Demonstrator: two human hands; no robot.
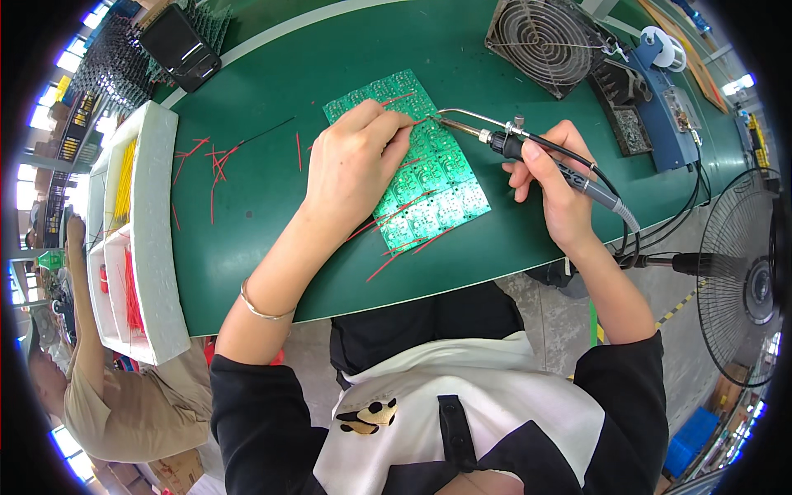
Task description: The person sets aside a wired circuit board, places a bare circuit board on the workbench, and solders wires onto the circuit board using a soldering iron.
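Observation:
A green circuit board panel [446, 175] lies on the table in front of me, with several red wires across it and at its near edge. My left hand [351, 161] rests over the panel's left side, thumb and forefinger pinching a short red wire [419, 122] near its upper right edge. In my right hand [561, 186] is a soldering iron [507, 147], held from the right like a pen. Its tip comes close to the wire's end; whether they touch I cannot tell. A thin curved metal feed tube [470, 113] is clamped to the iron and arches over the tip.
Loose red wires [219, 161] lie left of my hand. A white foam box [157, 239] with yellow and red wires stands at the left edge, a person [140, 404] beyond it. Far right hold a square fan [544, 41], an iron stand [623, 107] and a blue solder feeder [662, 107].

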